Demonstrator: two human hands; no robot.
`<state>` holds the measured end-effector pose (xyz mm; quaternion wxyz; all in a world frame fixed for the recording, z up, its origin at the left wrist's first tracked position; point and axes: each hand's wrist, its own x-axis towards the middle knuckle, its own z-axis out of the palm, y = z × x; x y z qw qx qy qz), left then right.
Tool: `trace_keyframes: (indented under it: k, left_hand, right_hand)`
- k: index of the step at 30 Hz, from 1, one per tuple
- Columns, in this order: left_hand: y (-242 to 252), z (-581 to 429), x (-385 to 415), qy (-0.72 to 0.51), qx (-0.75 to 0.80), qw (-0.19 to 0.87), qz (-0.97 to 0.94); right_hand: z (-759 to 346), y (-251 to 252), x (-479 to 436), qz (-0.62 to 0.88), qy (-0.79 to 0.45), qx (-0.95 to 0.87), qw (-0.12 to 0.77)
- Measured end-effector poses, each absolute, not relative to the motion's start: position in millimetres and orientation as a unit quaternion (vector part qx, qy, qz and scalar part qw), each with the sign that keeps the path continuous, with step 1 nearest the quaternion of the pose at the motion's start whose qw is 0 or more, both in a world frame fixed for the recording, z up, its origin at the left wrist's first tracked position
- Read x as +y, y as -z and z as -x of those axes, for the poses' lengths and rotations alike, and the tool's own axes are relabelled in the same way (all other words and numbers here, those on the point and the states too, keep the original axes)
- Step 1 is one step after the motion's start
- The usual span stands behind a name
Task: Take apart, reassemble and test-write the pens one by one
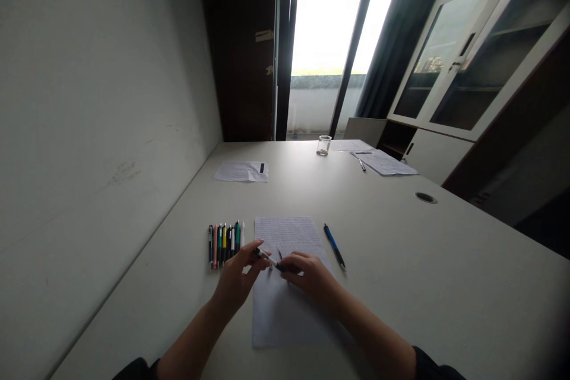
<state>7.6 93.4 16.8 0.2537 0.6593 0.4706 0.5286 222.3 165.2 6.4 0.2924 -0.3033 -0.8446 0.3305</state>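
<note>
The left hand (pixel 238 267) and right hand (pixel 307 273) hold a thin white and black pen (pixel 269 259) above a flat white paper with writing (pixel 289 314) on the white counter (pixel 445 273).

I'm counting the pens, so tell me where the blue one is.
In the head view, the blue pen lies on the table just right of the paper, near the right hand.

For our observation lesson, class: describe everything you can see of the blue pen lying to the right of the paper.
The blue pen is slender, with a blue barrel and a black section toward its near end; it looks like plastic. It lies aslant on the white table, its far end further left, its near end further right. It sits apart from the paper, and the right hand does not touch it. Any lettering is too small to tell.
</note>
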Motion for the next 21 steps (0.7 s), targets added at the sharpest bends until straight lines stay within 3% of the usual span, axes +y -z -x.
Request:
trace_keyframes:
  k: [6, 12, 21]
  left_hand:
    - [-16.4, -6.9, 95.1, -0.539, 0.476, 0.275, -0.638]
    - [-13.0, -6.3, 96.9, -0.554, 0.464, 0.295, -0.625]
    - [-12.7, -6.2, 95.8, -0.504, 0.458, 0.3, -0.668]
  right_hand:
    - [-222.0, -6.0, 166.2, 0.316, -0.311, -0.85, 0.284]
    - [-221.3, -6.0, 163.6, 0.296, -0.368, -0.832, 0.29]
    - [-223.4, -18.5, 160.2, 0.305, -0.338, -0.848, 0.271]
